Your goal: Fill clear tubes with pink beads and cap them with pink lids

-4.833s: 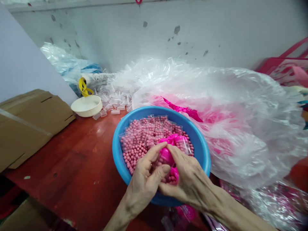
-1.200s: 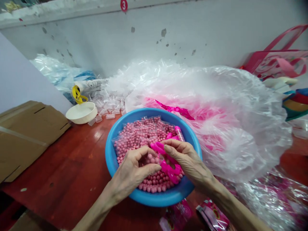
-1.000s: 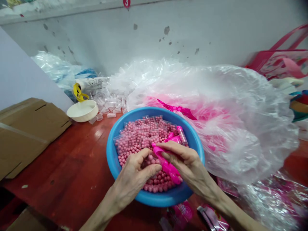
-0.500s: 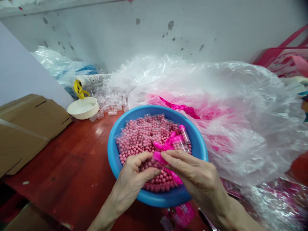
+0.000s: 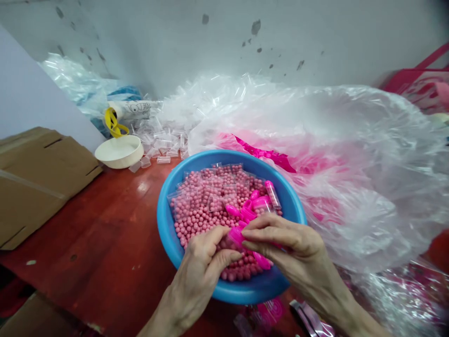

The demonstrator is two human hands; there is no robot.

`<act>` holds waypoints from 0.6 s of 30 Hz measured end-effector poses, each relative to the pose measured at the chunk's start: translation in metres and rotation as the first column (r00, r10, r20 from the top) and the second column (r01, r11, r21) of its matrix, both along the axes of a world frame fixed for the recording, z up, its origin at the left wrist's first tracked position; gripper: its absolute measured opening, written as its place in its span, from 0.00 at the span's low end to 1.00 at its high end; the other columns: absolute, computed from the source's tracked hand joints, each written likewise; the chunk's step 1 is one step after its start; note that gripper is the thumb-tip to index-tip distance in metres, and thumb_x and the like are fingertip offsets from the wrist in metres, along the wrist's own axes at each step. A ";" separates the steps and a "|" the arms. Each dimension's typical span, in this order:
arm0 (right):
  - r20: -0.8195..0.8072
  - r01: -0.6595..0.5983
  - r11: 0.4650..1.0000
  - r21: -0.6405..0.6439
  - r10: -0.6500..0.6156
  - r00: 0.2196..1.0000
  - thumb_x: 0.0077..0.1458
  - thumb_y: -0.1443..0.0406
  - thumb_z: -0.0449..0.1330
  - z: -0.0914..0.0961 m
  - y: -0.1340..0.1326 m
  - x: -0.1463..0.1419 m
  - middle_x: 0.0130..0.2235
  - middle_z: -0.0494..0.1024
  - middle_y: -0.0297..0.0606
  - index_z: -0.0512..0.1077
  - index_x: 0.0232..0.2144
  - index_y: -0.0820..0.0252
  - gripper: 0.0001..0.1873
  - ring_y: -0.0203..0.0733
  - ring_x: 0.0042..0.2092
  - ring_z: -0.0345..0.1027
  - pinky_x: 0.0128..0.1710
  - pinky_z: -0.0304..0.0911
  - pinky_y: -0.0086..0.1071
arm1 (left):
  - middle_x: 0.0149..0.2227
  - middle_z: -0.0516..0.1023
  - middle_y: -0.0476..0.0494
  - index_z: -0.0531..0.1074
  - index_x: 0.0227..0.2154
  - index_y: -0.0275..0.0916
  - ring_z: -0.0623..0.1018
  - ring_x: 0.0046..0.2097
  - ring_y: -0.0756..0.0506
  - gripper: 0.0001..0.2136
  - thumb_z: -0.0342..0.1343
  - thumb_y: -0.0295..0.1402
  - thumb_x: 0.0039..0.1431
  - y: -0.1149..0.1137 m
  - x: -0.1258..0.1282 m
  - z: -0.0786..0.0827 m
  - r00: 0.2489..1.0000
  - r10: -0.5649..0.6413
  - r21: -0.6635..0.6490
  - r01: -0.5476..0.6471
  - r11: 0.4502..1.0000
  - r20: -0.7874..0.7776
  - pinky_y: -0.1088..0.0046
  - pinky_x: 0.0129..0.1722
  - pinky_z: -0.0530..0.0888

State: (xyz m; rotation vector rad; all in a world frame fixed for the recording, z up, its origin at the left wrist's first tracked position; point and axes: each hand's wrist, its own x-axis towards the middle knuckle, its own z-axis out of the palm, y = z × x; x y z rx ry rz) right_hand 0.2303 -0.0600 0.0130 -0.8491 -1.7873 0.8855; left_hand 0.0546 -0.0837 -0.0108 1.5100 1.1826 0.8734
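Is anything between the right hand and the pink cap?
Nothing visible: the right hand has its fingertips at the pink cap. Other pink pieces lie farther off in the blue tub, not between.

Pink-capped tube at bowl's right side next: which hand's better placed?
Right, probably: the right hand is nearer the pink-capped tube; the left hand is farther off. Both are at another pink cap, so neither looks free.

black outlined lettering on a white cylindrical roll (image 5: 133, 109), seemingly starting YOU, the rest too small to read, blurred print on a shiny pink plastic packet (image 5: 271, 311), illegible
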 end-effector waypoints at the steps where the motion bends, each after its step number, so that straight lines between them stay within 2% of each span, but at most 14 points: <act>1: -0.025 0.014 0.999 -0.051 -0.015 1.000 0.48 0.73 0.64 -0.001 0.001 -0.001 0.29 0.77 0.33 0.79 0.30 0.52 0.10 0.33 0.29 0.73 0.29 0.71 0.24 | 0.25 0.66 0.54 0.67 0.27 0.38 0.64 0.28 0.52 0.06 0.52 0.31 0.60 0.001 0.000 0.000 1.000 -0.017 0.000 0.017 1.000 0.017 0.77 0.29 0.60; 2: -0.039 0.032 0.996 -0.080 -0.035 0.999 0.47 0.72 0.65 -0.002 0.001 -0.002 0.28 0.77 0.32 0.79 0.29 0.53 0.09 0.34 0.30 0.73 0.29 0.71 0.25 | 0.25 0.65 0.54 0.66 0.27 0.38 0.64 0.28 0.52 0.07 0.52 0.32 0.60 0.001 -0.001 0.000 0.999 -0.027 -0.006 0.027 1.000 0.035 0.77 0.28 0.60; 4: -0.045 0.057 0.997 -0.057 -0.060 0.997 0.46 0.73 0.65 -0.004 0.001 -0.005 0.29 0.77 0.32 0.78 0.30 0.53 0.10 0.34 0.30 0.72 0.30 0.70 0.26 | 0.23 0.63 0.55 0.65 0.25 0.37 0.63 0.26 0.53 0.09 0.52 0.33 0.61 0.002 -0.002 -0.001 0.998 -0.032 -0.025 0.034 0.999 0.063 0.78 0.26 0.59; 8: -0.045 0.080 0.987 0.136 -0.075 0.996 0.46 0.78 0.62 -0.009 -0.004 -0.013 0.30 0.78 0.33 0.76 0.34 0.56 0.16 0.34 0.31 0.72 0.30 0.70 0.25 | 0.22 0.62 0.55 0.63 0.23 0.37 0.61 0.25 0.53 0.11 0.51 0.33 0.61 0.000 -0.002 -0.002 0.998 -0.015 -0.047 0.018 0.999 0.057 0.78 0.25 0.57; 10: -0.012 0.095 0.993 0.067 -0.094 0.996 0.47 0.76 0.63 -0.009 -0.005 -0.014 0.29 0.77 0.33 0.75 0.31 0.57 0.11 0.34 0.31 0.72 0.30 0.69 0.25 | 0.22 0.62 0.55 0.64 0.24 0.37 0.62 0.25 0.53 0.10 0.51 0.33 0.61 0.000 -0.002 0.000 0.998 -0.007 -0.050 0.010 0.999 0.062 0.78 0.25 0.58; 12: -0.022 0.076 0.986 -0.151 -0.081 0.997 0.48 0.72 0.63 -0.009 -0.004 -0.013 0.28 0.77 0.32 0.75 0.31 0.57 0.07 0.34 0.30 0.71 0.30 0.69 0.25 | 0.23 0.64 0.55 0.66 0.27 0.38 0.64 0.25 0.54 0.08 0.51 0.33 0.61 0.000 -0.002 0.003 0.995 -0.016 -0.080 0.024 0.997 0.099 0.79 0.25 0.59; 14: -0.053 0.024 0.938 -0.345 -0.045 0.998 0.49 0.69 0.63 -0.007 -0.002 -0.010 0.29 0.77 0.32 0.75 0.37 0.56 0.10 0.34 0.30 0.72 0.29 0.69 0.25 | 0.23 0.65 0.55 0.67 0.28 0.38 0.65 0.25 0.54 0.07 0.52 0.33 0.60 0.001 -0.003 0.006 0.987 -0.039 -0.136 0.060 0.989 0.156 0.80 0.24 0.61; 16: -0.024 0.002 0.933 -0.359 -0.012 1.000 0.50 0.68 0.63 -0.004 0.000 -0.007 0.30 0.78 0.33 0.75 0.39 0.56 0.11 0.35 0.31 0.72 0.31 0.70 0.27 | 0.23 0.65 0.55 0.67 0.28 0.37 0.66 0.25 0.53 0.06 0.53 0.33 0.59 0.001 -0.003 0.008 0.978 -0.056 -0.176 0.092 0.980 0.199 0.80 0.24 0.62; 18: 0.079 0.016 0.973 -0.230 0.002 0.997 0.51 0.68 0.63 -0.003 0.001 -0.005 0.29 0.77 0.34 0.77 0.35 0.57 0.07 0.36 0.31 0.71 0.31 0.69 0.29 | 0.23 0.65 0.54 0.68 0.28 0.37 0.65 0.25 0.53 0.07 0.54 0.34 0.59 0.001 -0.004 0.008 0.977 -0.065 -0.176 0.102 0.979 0.205 0.79 0.24 0.62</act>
